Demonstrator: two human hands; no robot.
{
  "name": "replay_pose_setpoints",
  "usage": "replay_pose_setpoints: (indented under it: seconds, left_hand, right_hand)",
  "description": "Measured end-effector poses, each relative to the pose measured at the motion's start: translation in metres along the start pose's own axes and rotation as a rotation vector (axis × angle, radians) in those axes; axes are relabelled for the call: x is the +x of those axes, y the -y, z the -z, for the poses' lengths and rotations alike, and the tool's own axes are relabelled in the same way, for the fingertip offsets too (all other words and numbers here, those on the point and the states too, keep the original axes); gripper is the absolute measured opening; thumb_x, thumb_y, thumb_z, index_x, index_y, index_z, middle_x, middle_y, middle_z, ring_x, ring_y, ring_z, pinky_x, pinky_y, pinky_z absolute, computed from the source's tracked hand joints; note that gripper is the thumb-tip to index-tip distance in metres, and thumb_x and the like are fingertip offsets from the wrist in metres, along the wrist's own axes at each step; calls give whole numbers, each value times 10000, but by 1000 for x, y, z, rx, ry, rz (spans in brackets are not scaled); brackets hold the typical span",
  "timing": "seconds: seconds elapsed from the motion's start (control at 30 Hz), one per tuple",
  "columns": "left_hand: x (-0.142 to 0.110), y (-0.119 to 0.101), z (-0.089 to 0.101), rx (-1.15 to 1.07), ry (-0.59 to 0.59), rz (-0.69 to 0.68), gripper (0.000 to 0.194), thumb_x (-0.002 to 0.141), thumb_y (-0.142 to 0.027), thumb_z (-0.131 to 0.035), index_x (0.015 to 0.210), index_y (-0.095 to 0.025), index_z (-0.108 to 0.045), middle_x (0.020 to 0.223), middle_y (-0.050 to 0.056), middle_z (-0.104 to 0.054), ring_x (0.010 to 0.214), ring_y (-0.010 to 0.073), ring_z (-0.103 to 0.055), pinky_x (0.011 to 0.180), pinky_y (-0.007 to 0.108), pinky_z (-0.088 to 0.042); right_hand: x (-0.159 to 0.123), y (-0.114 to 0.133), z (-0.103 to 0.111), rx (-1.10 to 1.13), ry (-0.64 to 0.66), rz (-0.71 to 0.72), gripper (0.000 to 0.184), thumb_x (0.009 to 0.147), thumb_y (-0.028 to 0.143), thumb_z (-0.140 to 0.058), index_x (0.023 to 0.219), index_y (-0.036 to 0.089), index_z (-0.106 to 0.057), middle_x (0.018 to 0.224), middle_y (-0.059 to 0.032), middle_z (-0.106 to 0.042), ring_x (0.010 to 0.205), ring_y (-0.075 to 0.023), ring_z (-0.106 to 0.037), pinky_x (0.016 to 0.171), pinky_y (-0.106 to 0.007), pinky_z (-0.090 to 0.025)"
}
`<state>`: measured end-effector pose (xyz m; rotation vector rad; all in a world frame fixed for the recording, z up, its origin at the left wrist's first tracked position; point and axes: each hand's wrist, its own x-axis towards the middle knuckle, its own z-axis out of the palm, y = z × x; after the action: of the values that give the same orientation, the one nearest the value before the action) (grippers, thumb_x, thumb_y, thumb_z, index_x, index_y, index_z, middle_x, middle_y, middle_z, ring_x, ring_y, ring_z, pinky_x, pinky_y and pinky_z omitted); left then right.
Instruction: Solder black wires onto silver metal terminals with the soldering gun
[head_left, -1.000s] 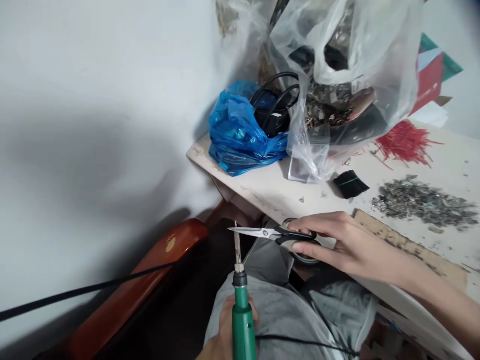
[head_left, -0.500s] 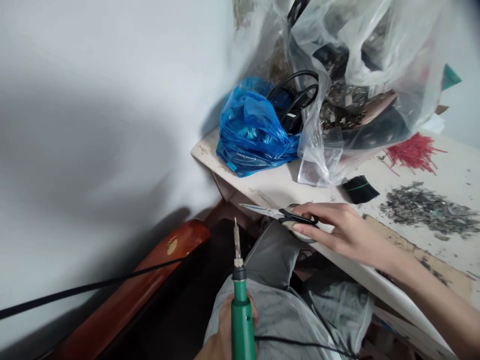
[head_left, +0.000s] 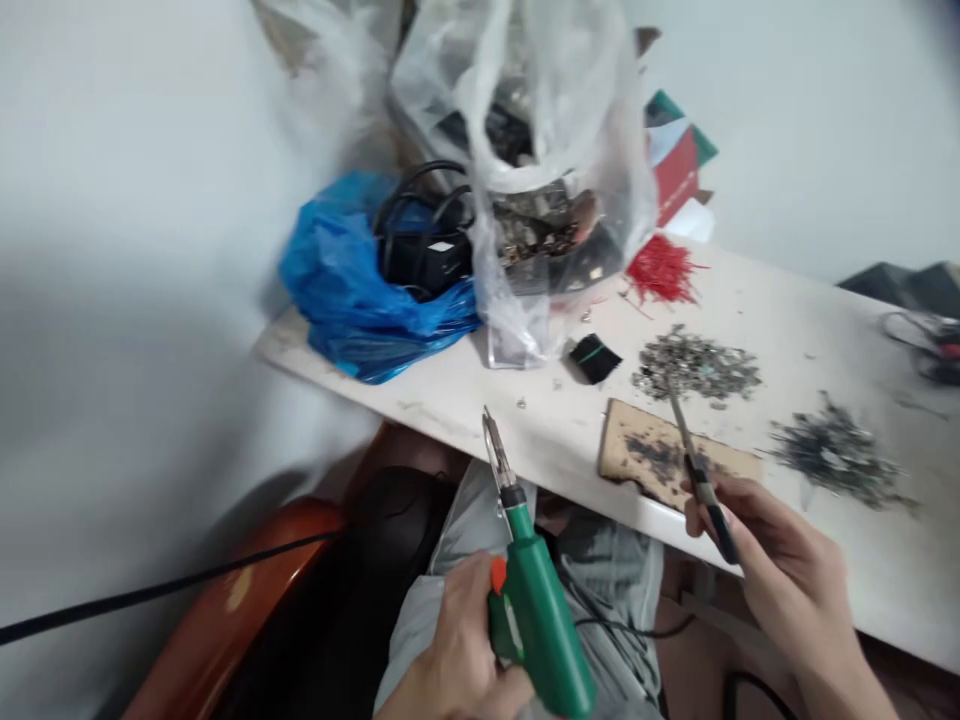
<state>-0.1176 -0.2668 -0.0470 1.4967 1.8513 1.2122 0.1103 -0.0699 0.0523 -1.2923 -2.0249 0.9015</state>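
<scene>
My left hand [head_left: 457, 660] grips a green soldering iron [head_left: 536, 610] over my lap, with its metal tip tilted up towards the table edge. My right hand [head_left: 776, 575] holds black-handled scissors [head_left: 694, 460]. Their closed blades point away from me, over a brown scorched board [head_left: 637, 450] and towards a pile of grey metal scraps [head_left: 697, 365]. The white table [head_left: 787, 300] carries all of these.
At the table's far left lie a blue plastic bag [head_left: 352, 290] holding a black adapter [head_left: 424, 250] and a clear bag [head_left: 540, 150] of parts. Red wire pieces [head_left: 664, 270], a black bundle [head_left: 595, 357] and a second scrap pile [head_left: 832, 450] lie nearby. A brown chair arm [head_left: 225, 610] is lower left.
The view swung right. My right hand carried the scissors from the table's left edge to the right, over the brown board. The soldering iron tilted and came closer.
</scene>
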Motion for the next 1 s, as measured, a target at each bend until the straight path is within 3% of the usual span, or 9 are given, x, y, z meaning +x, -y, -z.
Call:
replay_pose_setpoints:
  seconds: [0.03,0.13,0.23,0.3,0.47,0.63,0.87,1.0]
  left_hand:
    - [13,-9,-3,53,18,-87,488,751,-458,-635,1143,-178,-560,878,109,-681,818,308,-693,721,456,-584]
    - [49,-35,-16,226,52,-175,370,839,-289,-594,1174,-169,-492,857,82,-671,773,262,-694,707,386,-578]
    - [75,-55,-40,287,137,-268,308,939,-340,-548,1178,-159,-473,797,68,-669,712,251,-692,667,357,-565]
    - [88,-66,-59,306,205,-318,353,971,-414,-544,1190,-148,-466,751,54,-665,656,247,-682,630,350,-554]
    - [100,-90,-98,314,359,-336,466,937,-529,-607,1167,-153,-457,707,37,-664,603,253,-674,561,343,-534]
    - [96,-108,-116,219,466,-331,460,983,-486,-520,1261,-130,-435,823,92,-696,724,265,-705,642,372,-578]
    - [82,-118,-137,175,529,-351,642,1043,-437,-384,1521,-45,-207,1114,242,-706,944,306,-720,770,431,-631]
    - [75,-124,-154,90,563,-235,684,1032,-469,-428,1554,-84,-211,1198,252,-689,1041,327,-714,843,450,-624]
  right_hand:
    - [-7,-12,8,-67,-100,-59,244,960,468,-591,998,247,-687,828,-16,-694,748,-170,-647,672,-242,-485]
    - [-25,-49,37,-299,-372,-206,345,910,524,-654,1033,206,-708,761,-24,-656,650,-163,-582,605,-267,-432]
    - [-40,-85,67,-434,-547,-244,377,892,522,-684,1007,165,-720,656,-1,-547,581,-150,-482,590,-293,-381]
    - [-49,-105,86,-489,-585,-241,390,889,528,-687,988,152,-726,641,9,-509,571,-147,-456,605,-305,-379]
    - [-66,-143,119,-499,-441,-202,341,913,499,-668,1014,181,-738,712,6,-552,580,-141,-456,604,-302,-405]
    - [-75,-167,132,-455,-317,-135,282,927,419,-678,1097,201,-734,905,-30,-664,576,-127,-487,591,-294,-445]
    - [-72,-175,149,-449,-213,-30,334,913,287,-702,1246,273,-721,1066,-38,-718,916,-203,-686,765,-307,-488]
    - [-69,-172,152,-398,-230,-29,361,886,240,-723,1233,339,-734,1096,-5,-735,902,-192,-707,755,-292,-491]
